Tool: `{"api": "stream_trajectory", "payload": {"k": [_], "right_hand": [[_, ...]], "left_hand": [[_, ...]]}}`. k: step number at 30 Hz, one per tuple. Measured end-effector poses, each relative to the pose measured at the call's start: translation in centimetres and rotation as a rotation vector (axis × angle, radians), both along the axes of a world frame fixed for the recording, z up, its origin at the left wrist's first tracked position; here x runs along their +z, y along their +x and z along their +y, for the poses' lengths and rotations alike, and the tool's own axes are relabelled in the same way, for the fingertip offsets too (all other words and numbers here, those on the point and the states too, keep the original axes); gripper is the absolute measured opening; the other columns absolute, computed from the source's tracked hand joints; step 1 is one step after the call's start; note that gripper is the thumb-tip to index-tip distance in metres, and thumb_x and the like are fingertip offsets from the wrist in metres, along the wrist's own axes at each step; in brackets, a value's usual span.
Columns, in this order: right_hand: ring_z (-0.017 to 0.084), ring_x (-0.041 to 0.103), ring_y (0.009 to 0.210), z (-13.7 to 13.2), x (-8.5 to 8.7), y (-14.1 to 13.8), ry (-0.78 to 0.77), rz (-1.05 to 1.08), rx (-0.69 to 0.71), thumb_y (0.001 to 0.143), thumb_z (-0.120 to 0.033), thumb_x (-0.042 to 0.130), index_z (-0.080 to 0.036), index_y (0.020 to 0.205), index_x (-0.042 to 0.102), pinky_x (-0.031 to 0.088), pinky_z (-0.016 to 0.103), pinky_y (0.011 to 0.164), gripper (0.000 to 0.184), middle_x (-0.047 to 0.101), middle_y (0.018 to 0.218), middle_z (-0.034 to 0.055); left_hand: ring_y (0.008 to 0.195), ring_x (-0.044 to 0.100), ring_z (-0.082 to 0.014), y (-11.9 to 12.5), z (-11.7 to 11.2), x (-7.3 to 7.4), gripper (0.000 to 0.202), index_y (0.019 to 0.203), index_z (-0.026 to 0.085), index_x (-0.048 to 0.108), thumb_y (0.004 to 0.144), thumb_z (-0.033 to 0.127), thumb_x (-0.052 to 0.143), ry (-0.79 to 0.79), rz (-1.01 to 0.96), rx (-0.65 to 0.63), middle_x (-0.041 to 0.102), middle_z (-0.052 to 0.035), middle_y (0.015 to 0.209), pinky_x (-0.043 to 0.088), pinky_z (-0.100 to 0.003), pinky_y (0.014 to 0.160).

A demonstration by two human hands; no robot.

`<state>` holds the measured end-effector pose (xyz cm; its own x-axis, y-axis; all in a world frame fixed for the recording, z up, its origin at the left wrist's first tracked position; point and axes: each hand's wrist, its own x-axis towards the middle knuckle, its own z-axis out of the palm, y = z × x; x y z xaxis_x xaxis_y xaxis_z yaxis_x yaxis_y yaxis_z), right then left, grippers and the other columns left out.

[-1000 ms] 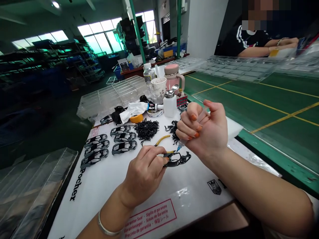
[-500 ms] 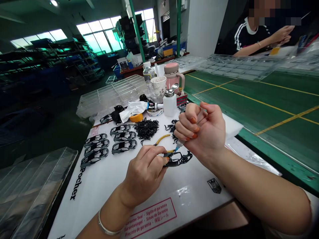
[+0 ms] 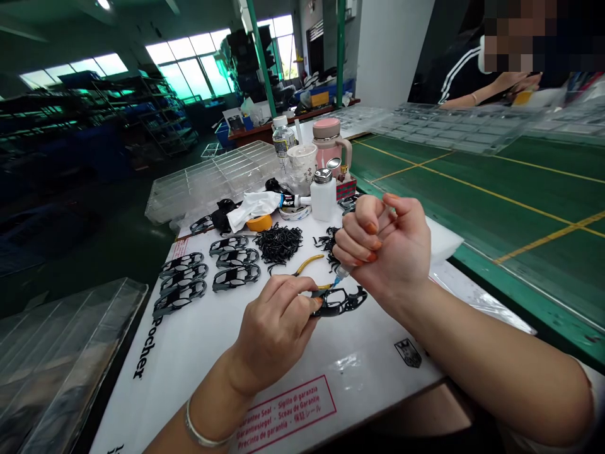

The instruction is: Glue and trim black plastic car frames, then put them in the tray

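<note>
left hand: pinching black car shell | right hand: clenching syringe in fist, blue tip hovering at shell's edge, contact unclear | shell: between both grips | change: little, both grips staying steady

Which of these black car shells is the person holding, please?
The shell gripped in the left hand, beside the blue-tipped syringe; the other shells lie in rows on the white board.
</note>
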<state>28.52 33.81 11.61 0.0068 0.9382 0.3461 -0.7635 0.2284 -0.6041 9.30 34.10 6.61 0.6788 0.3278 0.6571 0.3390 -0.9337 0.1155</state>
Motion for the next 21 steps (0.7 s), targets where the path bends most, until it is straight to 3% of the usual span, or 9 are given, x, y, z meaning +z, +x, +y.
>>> {"api": "stream_trajectory", "payload": {"k": [21], "right_hand": [[0.007, 0.014, 0.036, -0.34, 0.37, 0.25, -0.017, -0.027, -0.05, 0.089, -0.043, 0.047, -0.019, 0.053, 0.029, 0.019, 0.021, 0.037, 0.047, 0.017, 0.044, -0.0063]], "left_hand": [[0.094, 0.06, -0.0209, -0.11, 0.1, 0.1, 0.028, 0.088, 0.015, 0.051, 0.075, 0.004, 0.073, 0.024, -0.041, -0.003, 0.066, -0.0086, 0.101, 0.053, -0.035, 0.08]]}}
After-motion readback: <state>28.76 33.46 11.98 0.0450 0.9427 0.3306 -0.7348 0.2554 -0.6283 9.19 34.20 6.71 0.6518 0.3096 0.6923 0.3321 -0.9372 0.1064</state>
